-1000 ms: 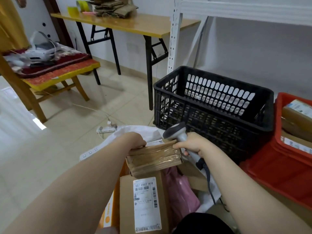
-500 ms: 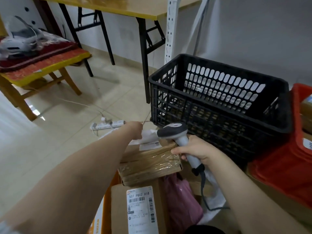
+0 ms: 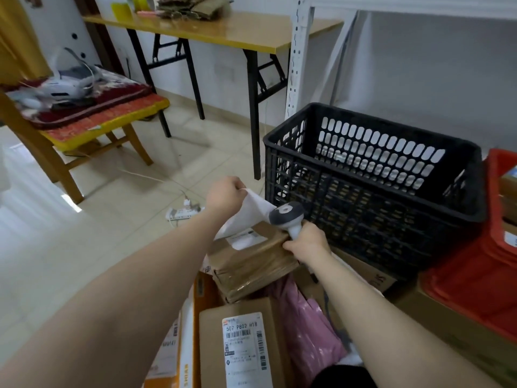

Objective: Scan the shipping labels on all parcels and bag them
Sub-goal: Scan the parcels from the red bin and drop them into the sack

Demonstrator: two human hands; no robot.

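Crate (image 3: 372, 191), black, latticed: stood just beyond the right hand's (image 3: 307, 245) grip. Parcel (image 3: 251, 259), brown, taped, label up: lay below and right of the left hand's (image 3: 226, 196) pinch, long axis roughly crosswise to the arms, right hand nearer, touching its corner. Bag (image 3: 251, 214), white: edge pinched in left fingers, lifted above the parcel. Scanner (image 3: 285, 214): clasped in curled right fingers.

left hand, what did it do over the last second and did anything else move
The left hand let go of the taped brown parcel, took hold of the edge of the white bag and lifted it up, away from the person. The right hand still grips the barcode scanner against the parcel's far right corner; the parcel, the black crate and the labelled box below lie as before.
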